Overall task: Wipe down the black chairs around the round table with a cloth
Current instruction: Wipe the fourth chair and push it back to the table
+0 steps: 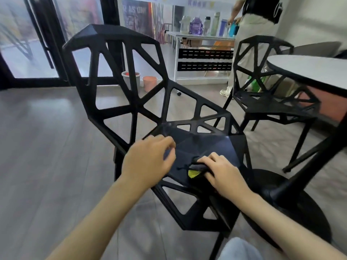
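Biggest in shot is the near black chair (131, 102), an angular lattice with its backrest up at the left and its seat running down toward the lower right, front edge nearest the camera. Right of it sits the round table (309, 70), pale-topped on a black pedestal base, with a second black chair (266, 102) tucked against its far side. Behind that one, a white cart (202, 57) carries bottles, and a person (257, 25) stands beside it. A poster (136, 14) on the back wall reads "AS ON", the rest blurred. Down on the near seat, the left hand (148, 162) hovers with loosely curled fingers, gripping nothing. The right hand (223, 172) presses the cloth (197, 168), dark with a yellow patch, onto the seat's centre, fingers curled over it.
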The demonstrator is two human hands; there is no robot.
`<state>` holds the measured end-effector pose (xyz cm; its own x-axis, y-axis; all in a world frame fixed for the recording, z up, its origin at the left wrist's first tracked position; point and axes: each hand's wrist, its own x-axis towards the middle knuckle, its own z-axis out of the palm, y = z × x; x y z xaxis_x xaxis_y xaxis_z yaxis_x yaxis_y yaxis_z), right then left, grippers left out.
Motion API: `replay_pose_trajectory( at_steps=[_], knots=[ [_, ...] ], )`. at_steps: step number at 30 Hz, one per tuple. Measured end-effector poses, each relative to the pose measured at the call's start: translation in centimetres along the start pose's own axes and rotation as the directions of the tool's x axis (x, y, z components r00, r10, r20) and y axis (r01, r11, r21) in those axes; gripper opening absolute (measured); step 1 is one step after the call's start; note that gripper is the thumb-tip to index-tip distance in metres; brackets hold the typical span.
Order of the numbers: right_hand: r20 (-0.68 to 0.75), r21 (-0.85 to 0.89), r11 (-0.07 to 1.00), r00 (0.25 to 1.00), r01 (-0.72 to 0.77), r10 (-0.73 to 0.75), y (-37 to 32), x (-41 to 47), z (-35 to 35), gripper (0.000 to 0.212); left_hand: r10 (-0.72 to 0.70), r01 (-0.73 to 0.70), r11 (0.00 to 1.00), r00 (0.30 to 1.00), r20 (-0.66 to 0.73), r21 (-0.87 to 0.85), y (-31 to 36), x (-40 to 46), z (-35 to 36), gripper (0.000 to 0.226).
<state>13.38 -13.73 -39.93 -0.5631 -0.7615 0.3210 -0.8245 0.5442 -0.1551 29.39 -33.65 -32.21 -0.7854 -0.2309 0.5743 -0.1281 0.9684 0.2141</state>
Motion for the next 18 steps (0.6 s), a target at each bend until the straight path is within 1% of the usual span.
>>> replay_pose_trajectory(
  at_steps=[2, 4, 6, 8, 10, 11, 13, 15, 18],
  knots=[
    [-0.012, -0.058, 0.996, 0.998, -0.067, 0.067, 4.1, 2.7, 0.4, 0.041, -0.026, 0.026, 1.0, 1.0, -0.006, -0.008, 1.7, -1.5, 1.2, 0.01],
    [-0.029, -0.052, 0.983, 0.984, -0.175, 0.174, 8.9, 6.2, 0.7, 0.039, -0.097, 0.099, 0.994, 0.995, -0.036, 0.051, 1.8, -1.9, 2.0, 0.007],
    [-0.055, -0.016, 0.958, 0.957, -0.287, 0.286, 12.5, 9.2, 1.0, 0.037, -0.139, 0.142, 0.979, 0.99, -0.03, 0.144, 1.6, -1.9, 2.5, 0.015],
    [-0.093, 0.015, 0.926, 0.922, -0.376, 0.376, 14.1, 11.0, 1.6, 0.036, -0.165, 0.167, 0.968, 0.986, -0.025, 0.186, 1.8, -2.0, 2.7, 0.023],
    [-0.139, 0.013, 0.92, 0.91, -0.392, 0.39, 14.2, 11.3, 2.1, 0.035, -0.194, 0.208, 0.966, 0.976, -0.099, 0.156, 2.1, -2.1, 2.5, 0.023],
    [-0.157, 0.008, 0.923, 0.911, -0.385, 0.381, 13.9, 11.0, 2.2, 0.035, -0.197, 0.214, 0.971, 0.97, -0.144, 0.109, 2.1, -2.2, 2.4, 0.021],
    [-0.166, 0.017, 0.931, 0.917, -0.364, 0.362, 13.4, 9.5, 2.1, 0.036, -0.171, 0.172, 0.985, 0.962, -0.213, -0.014, 2.2, -2.5, 2.0, 0.019],
    [-0.174, 0.017, 0.943, 0.928, -0.333, 0.331, 12.4, 7.8, 1.7, 0.035, -0.134, 0.123, 0.991, 0.963, -0.234, -0.061, 2.1, -2.4, 1.6, 0.02],
    [-0.185, 0.01, 0.953, 0.936, -0.304, 0.301, 9.8, 4.7, 0.8, 0.035, -0.109, 0.101, 0.994, 0.973, -0.202, -0.051, 1.8, -2.2, 1.4, 0.022]
  ],
)
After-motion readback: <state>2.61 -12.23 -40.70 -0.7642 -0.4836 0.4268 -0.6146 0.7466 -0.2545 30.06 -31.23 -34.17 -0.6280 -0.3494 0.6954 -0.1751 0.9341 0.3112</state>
